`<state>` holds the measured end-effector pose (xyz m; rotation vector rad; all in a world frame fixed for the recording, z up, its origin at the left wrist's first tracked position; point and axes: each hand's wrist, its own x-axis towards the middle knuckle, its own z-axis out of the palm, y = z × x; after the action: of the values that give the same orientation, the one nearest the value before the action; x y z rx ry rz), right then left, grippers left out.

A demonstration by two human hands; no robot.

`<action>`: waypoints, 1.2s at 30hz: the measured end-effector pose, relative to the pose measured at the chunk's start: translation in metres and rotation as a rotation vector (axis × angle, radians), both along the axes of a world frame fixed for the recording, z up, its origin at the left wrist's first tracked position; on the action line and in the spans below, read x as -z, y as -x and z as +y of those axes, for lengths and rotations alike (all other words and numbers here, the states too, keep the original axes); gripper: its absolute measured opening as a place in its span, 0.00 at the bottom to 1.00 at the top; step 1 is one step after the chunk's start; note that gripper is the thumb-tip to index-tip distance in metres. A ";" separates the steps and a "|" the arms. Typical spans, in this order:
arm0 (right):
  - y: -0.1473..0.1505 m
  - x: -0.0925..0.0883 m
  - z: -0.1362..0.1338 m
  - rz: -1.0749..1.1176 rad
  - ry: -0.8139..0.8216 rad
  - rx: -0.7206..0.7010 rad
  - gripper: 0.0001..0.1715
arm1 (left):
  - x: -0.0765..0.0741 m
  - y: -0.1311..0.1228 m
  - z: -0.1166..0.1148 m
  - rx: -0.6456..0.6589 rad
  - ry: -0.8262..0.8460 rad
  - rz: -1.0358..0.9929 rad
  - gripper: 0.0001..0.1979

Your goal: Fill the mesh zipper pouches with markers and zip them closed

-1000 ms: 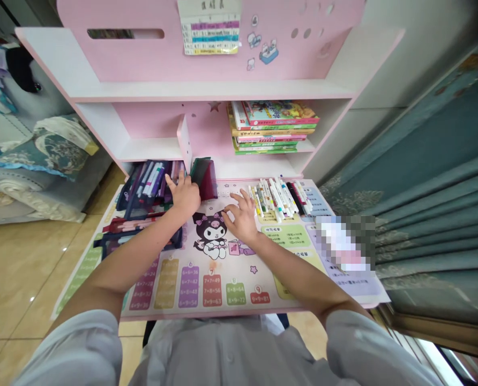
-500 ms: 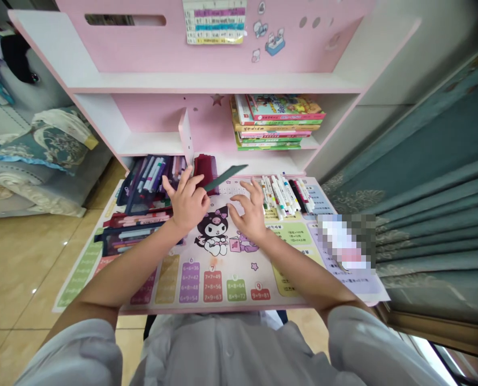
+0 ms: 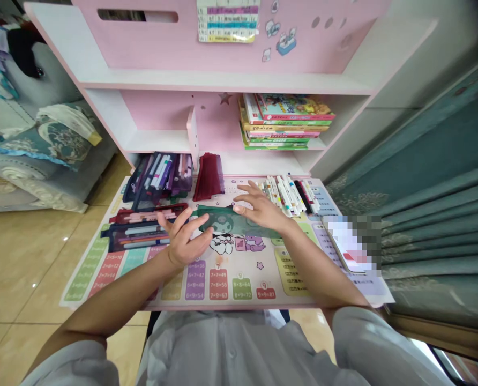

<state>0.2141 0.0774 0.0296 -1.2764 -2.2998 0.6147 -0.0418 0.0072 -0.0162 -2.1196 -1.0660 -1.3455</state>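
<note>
A see-through green mesh pouch (image 3: 219,221) lies flat on the printed desk mat (image 3: 239,268), with the mat's cartoon showing through it. My left hand (image 3: 186,236) is beside the pouch's left end, fingers spread, holding nothing. Over its right part is my right hand (image 3: 259,208), fingers stretched out; whether the fingertips touch the mesh I cannot tell. Behind the pouch lie dark red mesh pouches (image 3: 209,176). To the right of them is a row of white-barrelled marker pens (image 3: 288,194), partly behind my right hand.
Filled pen pouches (image 3: 154,174) are heaped at the back left, with a filled navy pouch (image 3: 136,236) nearer me. A phone (image 3: 349,246), partly blurred, rests at the right edge. Books (image 3: 287,120) are stacked on the pink and white shelf. A curtain (image 3: 432,203) hangs at the right.
The green pouch has gone from my left hand's pinch to lying flat on the mat. My left fingers have spread and moved nearer me; my right hand has moved over the pouch.
</note>
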 end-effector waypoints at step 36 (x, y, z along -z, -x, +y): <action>-0.001 -0.038 -0.041 -0.103 -0.340 -0.092 0.11 | -0.028 0.011 0.001 -0.171 0.227 -0.083 0.16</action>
<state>0.2154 0.0369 0.0680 -1.0676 -2.4269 0.1761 -0.0532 0.0079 0.0120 -2.0859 -1.4597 -1.2932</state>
